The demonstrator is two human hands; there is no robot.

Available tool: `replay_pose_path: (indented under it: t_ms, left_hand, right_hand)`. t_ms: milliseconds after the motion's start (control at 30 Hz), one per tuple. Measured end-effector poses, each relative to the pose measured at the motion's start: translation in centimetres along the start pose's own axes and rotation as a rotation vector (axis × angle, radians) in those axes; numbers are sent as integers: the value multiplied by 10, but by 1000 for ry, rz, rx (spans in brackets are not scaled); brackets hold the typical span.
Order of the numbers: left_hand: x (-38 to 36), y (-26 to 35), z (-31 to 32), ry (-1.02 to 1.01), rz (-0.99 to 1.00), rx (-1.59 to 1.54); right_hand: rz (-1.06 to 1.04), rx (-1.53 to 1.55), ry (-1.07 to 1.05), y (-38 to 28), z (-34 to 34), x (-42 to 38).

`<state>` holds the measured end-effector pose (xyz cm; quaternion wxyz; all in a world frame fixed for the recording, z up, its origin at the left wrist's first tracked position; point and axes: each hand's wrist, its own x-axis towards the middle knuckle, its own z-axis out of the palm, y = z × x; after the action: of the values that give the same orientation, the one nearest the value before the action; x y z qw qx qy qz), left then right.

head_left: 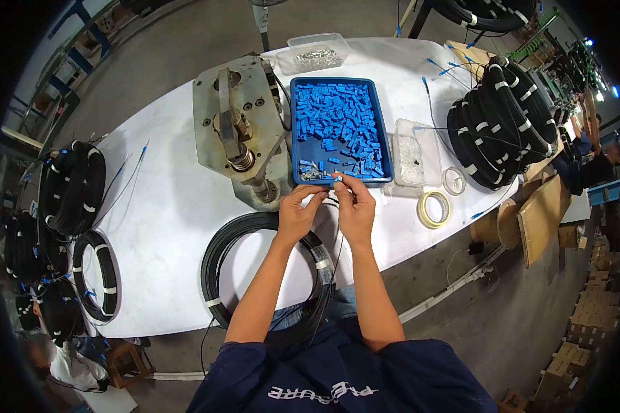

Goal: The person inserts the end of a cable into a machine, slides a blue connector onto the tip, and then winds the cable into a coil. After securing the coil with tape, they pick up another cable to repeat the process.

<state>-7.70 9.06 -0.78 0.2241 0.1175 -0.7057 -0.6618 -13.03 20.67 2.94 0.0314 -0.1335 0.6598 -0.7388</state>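
Both hands meet at the front edge of a blue tray (384, 138). My right hand (357, 208) pinches a small blue connector piece (337, 181) between thumb and fingertips. Beside it, my left hand (299, 215) is closed in a pinch; a thin dark cable runs by its fingertips, but what it grips is mostly hidden. Many loose blue connector housings (334, 113) fill the tray, with small metal parts (311, 170) in its near left corner. Under my forearms lies a coil of black cable (217, 265), tied with white bands and partly wrapped in clear film.
A metal hand press (238, 124) stands left of the tray. Clear plastic boxes of small parts stand behind (317, 54) and to the right (418, 155). Tape rolls (433, 210) lie at right. Stacked black cable coils flank the white table (151, 206) on both sides.
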Motion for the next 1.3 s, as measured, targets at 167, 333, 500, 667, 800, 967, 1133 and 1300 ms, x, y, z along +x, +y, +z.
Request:
replay_pose_path:
  t_ms: [167, 333, 500, 667, 800, 967, 1133, 1300]
  left_hand:
    - [-1, -5, -1, -3, 9, 0]
    - [-2, -9, 0, -7, 26, -7]
    - [-1, -5, -1, -6, 40, 4]
    - [-1, 4, -2, -50, 30, 16]
    - [1, 13, 1, -89, 89, 19]
    - [2, -8, -2, -60, -88, -27]
    - [1, -11, -1, -37, -53, -279]
    - [2, -1, -2, -68, -113, -460]
  right_hand:
    - [-52, -97, -60, -5, -1, 2]
    - [-97, -185, -39, -4, -1, 6]
    - [-30, -131, -62, -5, 1, 5]
    - [238, 225, -88, -2, -4, 9]
    - [238, 151, -36, -4, -5, 18]
    - [96, -23, -258, -10, -1, 19]
    - [-51, -190, -190, 14, -10, 10]
    - [-203, -456, -267, 8, -15, -1]
